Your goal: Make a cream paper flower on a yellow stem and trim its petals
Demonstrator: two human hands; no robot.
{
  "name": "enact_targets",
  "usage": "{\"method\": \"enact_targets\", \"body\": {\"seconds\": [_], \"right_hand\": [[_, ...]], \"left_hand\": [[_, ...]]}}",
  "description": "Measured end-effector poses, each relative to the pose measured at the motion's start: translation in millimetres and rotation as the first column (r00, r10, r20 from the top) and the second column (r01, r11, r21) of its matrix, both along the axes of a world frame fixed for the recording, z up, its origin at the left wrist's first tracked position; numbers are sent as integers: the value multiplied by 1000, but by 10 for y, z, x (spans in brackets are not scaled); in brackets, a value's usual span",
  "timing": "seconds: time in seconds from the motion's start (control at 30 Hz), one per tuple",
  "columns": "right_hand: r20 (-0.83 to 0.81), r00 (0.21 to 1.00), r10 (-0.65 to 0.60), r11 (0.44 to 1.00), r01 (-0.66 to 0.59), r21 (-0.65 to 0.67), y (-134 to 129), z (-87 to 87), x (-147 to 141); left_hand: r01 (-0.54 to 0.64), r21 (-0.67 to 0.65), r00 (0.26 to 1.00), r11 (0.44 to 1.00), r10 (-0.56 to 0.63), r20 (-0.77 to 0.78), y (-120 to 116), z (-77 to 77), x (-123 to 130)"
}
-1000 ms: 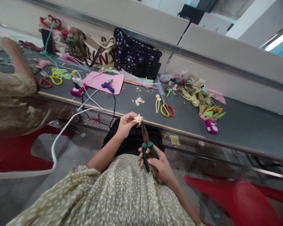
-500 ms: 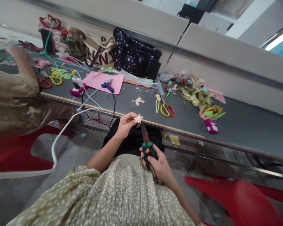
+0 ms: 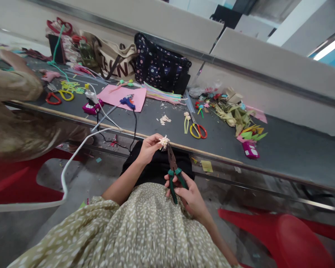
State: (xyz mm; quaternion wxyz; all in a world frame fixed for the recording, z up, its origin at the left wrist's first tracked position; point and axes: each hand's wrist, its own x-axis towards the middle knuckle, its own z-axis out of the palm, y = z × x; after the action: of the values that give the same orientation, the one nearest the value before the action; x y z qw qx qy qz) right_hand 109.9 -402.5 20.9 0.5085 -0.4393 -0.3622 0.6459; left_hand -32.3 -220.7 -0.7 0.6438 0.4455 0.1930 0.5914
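Between the fingertips of my left hand (image 3: 148,150) is a small cream flower (image 3: 164,142), held just in front of the table's edge. My right hand (image 3: 186,190) is wrapped round the green handles of a pair of pliers (image 3: 172,163). The plier jaws point up at the flower's right underside; whether they grip it is too small to tell. On the table beyond lie cream scraps (image 3: 164,119), a flower with pale yellow stems (image 3: 187,122) and scissors with red and yellow handles (image 3: 198,131).
A blue glue gun (image 3: 127,102) rests on pink paper (image 3: 108,97), its black cord hanging over the edge. Bags (image 3: 162,65) stand along the back. Dried husks (image 3: 231,113) lie to the right. Another person's arm (image 3: 15,61) is at the left. A white cable (image 3: 64,178) crosses the left side.
The plier handles have shifted very slightly, with the flower turned a little in my left fingers. The other person's arm has moved left and down.
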Motion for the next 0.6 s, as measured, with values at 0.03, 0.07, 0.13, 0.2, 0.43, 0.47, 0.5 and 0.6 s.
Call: {"method": "enact_targets", "body": {"seconds": [0.03, 0.07, 0.13, 0.2, 0.43, 0.47, 0.5, 0.6], "right_hand": [[2, 1000, -2, 1000, 2, 5, -1, -4, -1], [4, 1000, -5, 1000, 5, 9, -2, -8, -1], [8, 1000, -12, 1000, 12, 11, -2, -15, -2], [19, 1000, -15, 1000, 15, 10, 2, -17, -5], [181, 983, -35, 999, 29, 37, 31, 7, -38], [212, 976, -46, 998, 37, 47, 33, 11, -40], [233, 971, -55, 998, 43, 56, 33, 14, -40], [207, 977, -45, 998, 35, 50, 23, 23, -25]], "left_hand": [[2, -2, 1000, 1000, -2, 2, 0, -5, -2], [3, -3, 1000, 1000, -3, 3, 0, -9, -4], [1, -3, 1000, 1000, -1, 4, -1, -13, -7], [-2, 1, 1000, 1000, 2, -3, -1, -14, -8], [-5, 16, 1000, 1000, 5, -26, 3, -21, -1], [-5, 16, 1000, 1000, 5, -23, 3, -22, 0], [-5, 16, 1000, 1000, 5, -21, 3, -21, 2], [-3, 6, 1000, 1000, 3, -22, 2, -14, 3]]}}
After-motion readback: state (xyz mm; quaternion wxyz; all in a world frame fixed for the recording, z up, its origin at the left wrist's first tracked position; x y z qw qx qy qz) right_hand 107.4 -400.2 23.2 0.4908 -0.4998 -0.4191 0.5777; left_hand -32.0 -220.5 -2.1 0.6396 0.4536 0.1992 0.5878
